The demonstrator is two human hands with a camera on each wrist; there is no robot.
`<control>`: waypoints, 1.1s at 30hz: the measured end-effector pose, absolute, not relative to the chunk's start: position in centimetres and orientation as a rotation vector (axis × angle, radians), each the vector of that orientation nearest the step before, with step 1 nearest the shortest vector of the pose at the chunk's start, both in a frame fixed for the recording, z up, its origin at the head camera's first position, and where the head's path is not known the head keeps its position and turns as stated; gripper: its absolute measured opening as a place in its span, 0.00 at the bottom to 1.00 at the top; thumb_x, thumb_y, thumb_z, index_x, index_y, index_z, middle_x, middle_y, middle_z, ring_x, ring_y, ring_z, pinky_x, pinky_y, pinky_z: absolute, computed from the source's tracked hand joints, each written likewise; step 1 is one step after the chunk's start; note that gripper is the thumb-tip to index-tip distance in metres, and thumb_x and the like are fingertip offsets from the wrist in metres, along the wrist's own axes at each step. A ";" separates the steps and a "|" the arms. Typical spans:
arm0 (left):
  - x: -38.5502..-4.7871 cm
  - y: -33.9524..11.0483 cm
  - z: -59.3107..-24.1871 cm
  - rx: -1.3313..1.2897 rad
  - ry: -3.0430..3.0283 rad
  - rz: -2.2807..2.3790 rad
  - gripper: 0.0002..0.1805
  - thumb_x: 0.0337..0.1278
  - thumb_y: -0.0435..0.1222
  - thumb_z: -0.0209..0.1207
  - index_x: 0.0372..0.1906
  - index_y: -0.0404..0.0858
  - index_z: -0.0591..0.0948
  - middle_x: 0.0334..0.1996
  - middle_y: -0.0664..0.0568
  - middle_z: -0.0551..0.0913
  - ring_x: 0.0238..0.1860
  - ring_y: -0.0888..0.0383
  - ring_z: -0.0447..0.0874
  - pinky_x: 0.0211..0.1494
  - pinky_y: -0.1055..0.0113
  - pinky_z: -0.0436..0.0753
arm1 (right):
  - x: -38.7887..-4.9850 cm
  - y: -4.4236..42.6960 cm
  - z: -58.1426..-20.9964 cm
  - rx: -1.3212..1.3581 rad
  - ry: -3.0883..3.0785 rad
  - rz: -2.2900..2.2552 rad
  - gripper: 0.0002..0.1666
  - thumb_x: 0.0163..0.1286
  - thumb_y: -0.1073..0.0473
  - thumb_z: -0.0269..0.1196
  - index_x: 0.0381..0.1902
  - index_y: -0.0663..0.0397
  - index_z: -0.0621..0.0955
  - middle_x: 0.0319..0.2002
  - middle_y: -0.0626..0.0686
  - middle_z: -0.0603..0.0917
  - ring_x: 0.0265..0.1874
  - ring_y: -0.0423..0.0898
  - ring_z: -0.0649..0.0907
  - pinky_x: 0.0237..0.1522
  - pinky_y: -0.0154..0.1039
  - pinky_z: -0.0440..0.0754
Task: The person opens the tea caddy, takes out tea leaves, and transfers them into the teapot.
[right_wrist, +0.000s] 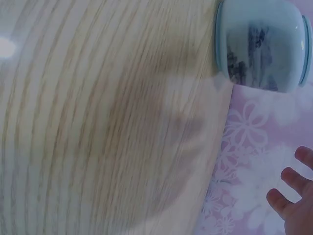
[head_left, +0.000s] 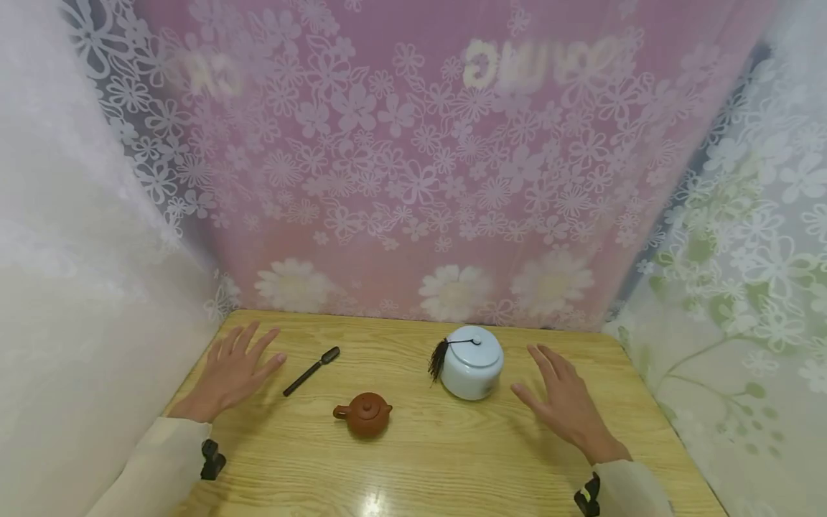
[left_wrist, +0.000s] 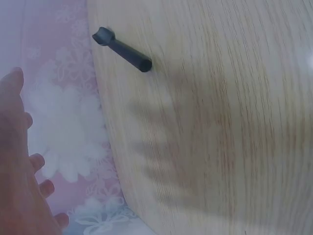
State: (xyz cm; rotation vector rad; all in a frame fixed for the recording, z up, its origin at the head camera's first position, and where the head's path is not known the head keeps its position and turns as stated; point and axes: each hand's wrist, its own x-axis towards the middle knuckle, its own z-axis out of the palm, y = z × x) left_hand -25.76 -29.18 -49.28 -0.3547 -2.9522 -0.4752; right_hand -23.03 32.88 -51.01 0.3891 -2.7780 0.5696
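left hand [head_left: 234, 370], right hand [head_left: 568, 403]: fingers apart
from here i see the black scoop [head_left: 311, 372] lying diagonally, bowl end away and rightward; the teapot [head_left: 367, 418] points its spout right.

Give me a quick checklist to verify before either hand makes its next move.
1. Left hand free: ok, fingers spread, holding nothing, near the dark scoop.
2. Right hand free: ok, holding nothing, beside the pale jar but apart from it.
3. Scoop lying on the table: ok, its bowl end points away from the person.
4. Brown teapot upright: ok, its handle is on the scoop's side.
5. Tassel clear of the right hand: ok, it hangs on the jar's opposite side.
6. Jar contents: cannot tell, the jar lid covers them.
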 end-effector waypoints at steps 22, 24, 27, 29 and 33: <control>-25.7 -25.2 -48.6 -0.623 -2.839 -0.614 0.37 0.84 0.52 0.57 0.87 0.45 0.63 0.86 0.34 0.56 0.83 0.27 0.54 0.78 0.21 0.58 | -22.6 27.7 -51.1 0.623 -2.546 0.717 0.45 0.70 0.52 0.78 0.81 0.48 0.73 0.69 0.59 0.78 0.68 0.61 0.77 0.64 0.68 0.80; -25.6 -24.9 -48.7 -0.657 -2.830 -0.635 0.36 0.84 0.51 0.58 0.87 0.45 0.64 0.86 0.35 0.58 0.83 0.28 0.56 0.77 0.22 0.61 | -22.6 27.0 -51.1 0.637 -2.542 0.722 0.44 0.70 0.52 0.78 0.80 0.47 0.73 0.69 0.58 0.78 0.68 0.60 0.77 0.64 0.67 0.80; -25.3 -24.3 -48.7 -0.681 -2.840 -0.687 0.36 0.84 0.54 0.57 0.86 0.46 0.65 0.86 0.38 0.59 0.83 0.30 0.57 0.77 0.22 0.63 | -22.7 25.9 -51.1 0.670 -2.517 0.718 0.43 0.70 0.52 0.78 0.79 0.48 0.75 0.66 0.57 0.79 0.67 0.58 0.78 0.63 0.64 0.82; -25.1 -23.9 -48.6 -0.703 -2.833 -0.720 0.36 0.84 0.55 0.57 0.86 0.46 0.66 0.85 0.39 0.60 0.83 0.30 0.58 0.76 0.23 0.65 | -22.7 25.1 -51.1 0.692 -2.494 0.724 0.42 0.69 0.52 0.79 0.78 0.49 0.76 0.65 0.56 0.80 0.66 0.58 0.79 0.61 0.62 0.83; -24.8 -23.0 -48.7 -0.735 -2.830 -0.762 0.36 0.83 0.56 0.57 0.85 0.49 0.67 0.85 0.41 0.62 0.83 0.32 0.60 0.76 0.25 0.68 | -22.7 23.6 -51.1 0.710 -2.479 0.758 0.41 0.68 0.52 0.79 0.76 0.49 0.78 0.64 0.54 0.81 0.63 0.56 0.80 0.54 0.57 0.88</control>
